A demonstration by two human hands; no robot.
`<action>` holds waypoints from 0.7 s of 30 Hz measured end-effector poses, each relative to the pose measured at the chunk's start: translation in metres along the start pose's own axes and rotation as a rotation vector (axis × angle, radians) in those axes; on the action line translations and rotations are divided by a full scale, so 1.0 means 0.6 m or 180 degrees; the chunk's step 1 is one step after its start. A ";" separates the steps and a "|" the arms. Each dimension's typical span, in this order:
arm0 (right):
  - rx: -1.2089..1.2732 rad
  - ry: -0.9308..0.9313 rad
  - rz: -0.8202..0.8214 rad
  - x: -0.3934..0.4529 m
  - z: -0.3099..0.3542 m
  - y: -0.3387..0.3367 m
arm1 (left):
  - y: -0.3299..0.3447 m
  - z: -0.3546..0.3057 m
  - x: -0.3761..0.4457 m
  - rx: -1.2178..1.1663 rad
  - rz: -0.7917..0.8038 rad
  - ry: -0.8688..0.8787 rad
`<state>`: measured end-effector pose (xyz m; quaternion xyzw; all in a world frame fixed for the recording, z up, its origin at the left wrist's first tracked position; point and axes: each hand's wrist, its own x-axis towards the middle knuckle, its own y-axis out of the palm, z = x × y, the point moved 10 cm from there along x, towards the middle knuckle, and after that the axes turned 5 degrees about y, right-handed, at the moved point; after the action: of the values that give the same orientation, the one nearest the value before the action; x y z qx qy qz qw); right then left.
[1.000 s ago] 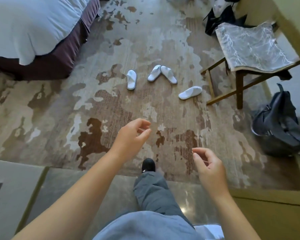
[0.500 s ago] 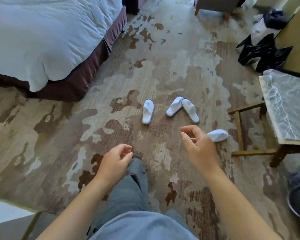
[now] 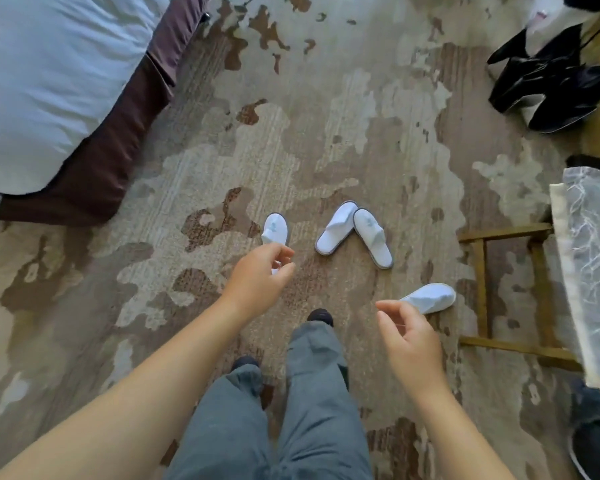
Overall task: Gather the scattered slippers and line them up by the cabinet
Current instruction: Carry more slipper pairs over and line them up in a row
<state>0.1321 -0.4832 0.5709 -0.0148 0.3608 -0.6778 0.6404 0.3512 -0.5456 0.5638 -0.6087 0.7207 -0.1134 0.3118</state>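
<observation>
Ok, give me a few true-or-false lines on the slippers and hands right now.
1. Four slippers lie on the carpet. True.
2. The right hand holds a slipper. False: it is empty, near the right slipper.
3. Two middle slippers touch at the toes. True.
4. The left hand is empty. True.
5. The bed is on the right. False: it is at upper left.

The person steps closer to the slippers (image 3: 353, 233); the left hand (image 3: 257, 278) now reaches over the leftmost slipper (image 3: 274, 228); the right hand (image 3: 411, 341) drops beside the rightmost (image 3: 430, 297).
</observation>
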 end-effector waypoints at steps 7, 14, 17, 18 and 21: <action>-0.0314 0.0432 0.0400 0.331 -0.107 0.087 | 0.082 0.188 0.211 0.0182 -0.0209 -0.0744; -0.0594 0.0606 0.0520 0.604 -0.326 0.286 | 0.240 0.469 0.423 0.0250 -0.0199 -0.1076; -0.0601 0.0718 0.0321 0.717 -0.432 0.369 | 0.325 0.610 0.495 0.0337 -0.0192 -0.1198; -0.0573 0.0768 0.0241 0.752 -0.466 0.394 | 0.352 0.658 0.514 0.0335 -0.0204 -0.1278; -0.0517 0.0918 -0.0013 0.847 -0.563 0.456 | 0.423 0.788 0.555 0.0313 -0.0241 -0.1552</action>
<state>0.1125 -0.7490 -0.0423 0.0301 0.5025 -0.6428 0.5774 0.4025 -0.6998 -0.0462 -0.6287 0.5945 -0.0098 0.5012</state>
